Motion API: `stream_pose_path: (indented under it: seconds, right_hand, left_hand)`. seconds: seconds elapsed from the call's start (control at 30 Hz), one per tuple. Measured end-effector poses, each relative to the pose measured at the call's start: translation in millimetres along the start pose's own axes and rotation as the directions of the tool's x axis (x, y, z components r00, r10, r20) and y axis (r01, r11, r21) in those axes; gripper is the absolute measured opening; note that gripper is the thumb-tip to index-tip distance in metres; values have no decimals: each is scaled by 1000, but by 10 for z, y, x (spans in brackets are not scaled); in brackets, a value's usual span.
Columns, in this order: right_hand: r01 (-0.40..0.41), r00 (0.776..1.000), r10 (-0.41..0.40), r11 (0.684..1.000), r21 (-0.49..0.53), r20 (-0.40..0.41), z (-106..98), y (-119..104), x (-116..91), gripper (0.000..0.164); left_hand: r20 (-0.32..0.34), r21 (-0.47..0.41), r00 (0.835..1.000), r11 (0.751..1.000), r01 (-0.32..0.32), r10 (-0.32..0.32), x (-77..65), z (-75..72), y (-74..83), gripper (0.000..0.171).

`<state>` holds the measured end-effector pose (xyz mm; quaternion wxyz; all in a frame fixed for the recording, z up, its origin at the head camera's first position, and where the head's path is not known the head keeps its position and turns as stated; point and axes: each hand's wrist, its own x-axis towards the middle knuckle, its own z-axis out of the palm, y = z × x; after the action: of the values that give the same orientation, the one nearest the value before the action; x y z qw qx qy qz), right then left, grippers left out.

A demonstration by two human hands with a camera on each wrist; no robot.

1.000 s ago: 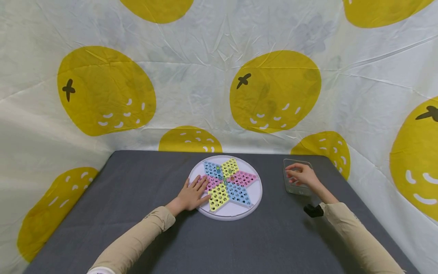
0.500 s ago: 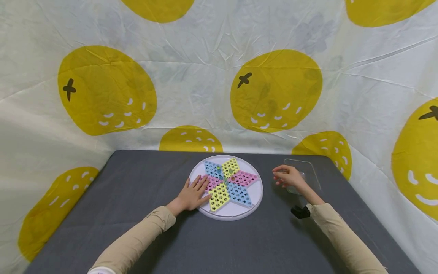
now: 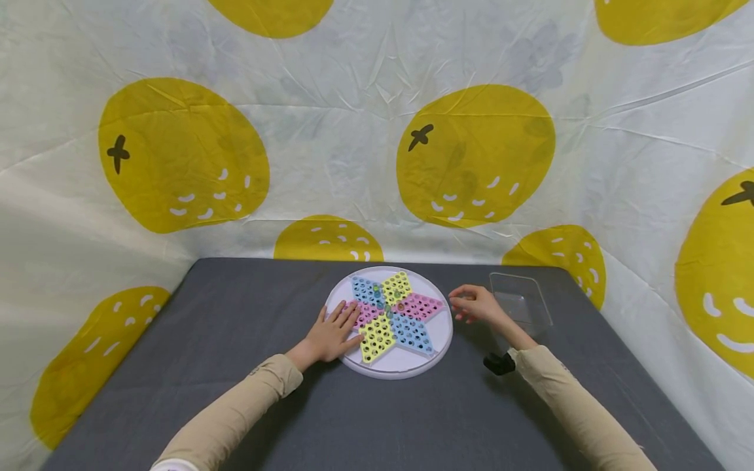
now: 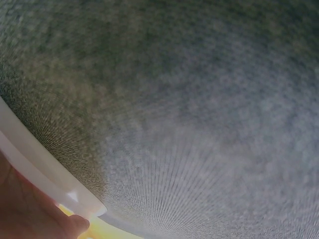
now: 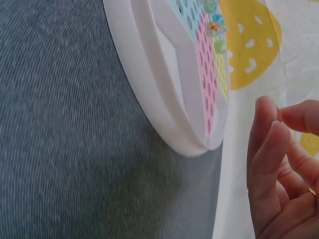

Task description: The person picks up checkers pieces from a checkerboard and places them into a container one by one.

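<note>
Resting on the left side of a round white game board (image 3: 396, 375), a person's left hand (image 3: 332, 330) lies flat with its fingers spread over the star of pink, yellow and blue holes. The board sits on a dark surface (image 3: 265, 294), with a few glass marbles (image 5: 214, 27) near its centre. Just beyond the board's right rim, the right hand (image 3: 476, 304) hovers, its fingertips drawn into a narrow pinch; whether a marble is between them cannot be seen. Farther right of the board stands a clear box (image 3: 514, 275). The marbles look light, hard and slippery, likely to roll, so best pinched at their sides from above; the board seems stiff and is probably best steadied at its rim.
</note>
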<state>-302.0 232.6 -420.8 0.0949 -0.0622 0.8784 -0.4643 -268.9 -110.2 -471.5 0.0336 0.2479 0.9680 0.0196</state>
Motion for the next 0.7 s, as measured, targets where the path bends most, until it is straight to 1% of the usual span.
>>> stream_pose_path:
  seconds: [0.13, 0.5, 0.6, 0.7]
  right_hand:
    - [9, 1000, -9, 1000, -12, 2, 80, -31, 33, 30]
    - [19, 999, -18, 999, -30, 39, 323, -105, 84, 26]
    - [23, 998, -22, 999, -28, 51, 391, -118, 100, 25]
    - [9, 999, -8, 1000, -21, 52, 460, -145, 116, 23]
  left_hand:
    - [-10, -13, 1000, 1000, -6, 6, 1, 11, -5, 67]
    - [10, 4, 1000, 1000, 14, -15, -1, -16, 8, 67]
    - [8, -1, 1000, 1000, 10, -10, 1, -14, 7, 67]
    - [-1, -11, 1000, 1000, -1, 1, 5, -3, -2, 66]
